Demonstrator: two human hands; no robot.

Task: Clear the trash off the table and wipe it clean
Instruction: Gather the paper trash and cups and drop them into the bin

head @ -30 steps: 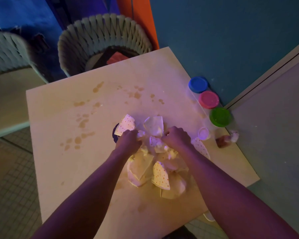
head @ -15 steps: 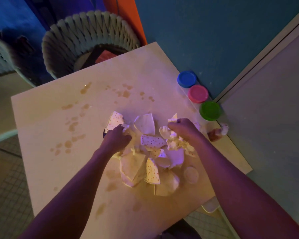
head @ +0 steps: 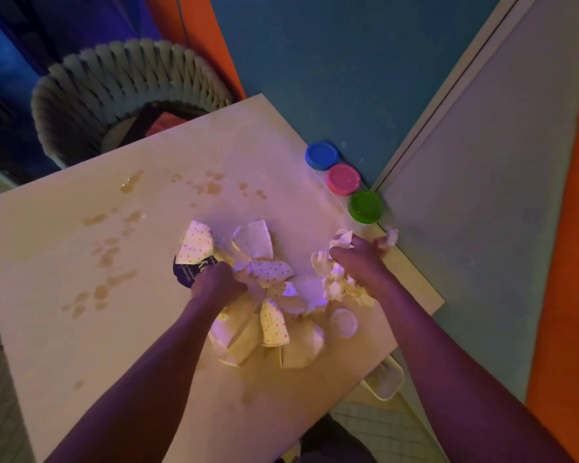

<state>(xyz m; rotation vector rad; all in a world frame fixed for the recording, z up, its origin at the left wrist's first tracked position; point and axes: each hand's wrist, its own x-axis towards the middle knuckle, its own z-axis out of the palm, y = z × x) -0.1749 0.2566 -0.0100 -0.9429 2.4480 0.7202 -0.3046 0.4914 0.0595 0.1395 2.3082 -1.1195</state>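
Right hand (head: pixel 361 262) now rightward, perhaps gripping crumpled paper (head: pixel 335 282)

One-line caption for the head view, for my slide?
Both hands, left and right, gather crumpled paper trash on the stained table.

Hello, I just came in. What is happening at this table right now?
A person is gathering trash on a wooden table. The left hand grips scraps in a pile of torn polka-dot paper, and the right hand grips crumpled paper beside it. Brown spill stains are not wiped yet. A woven basket stands behind the table, and three colored tubs sit at its edge.
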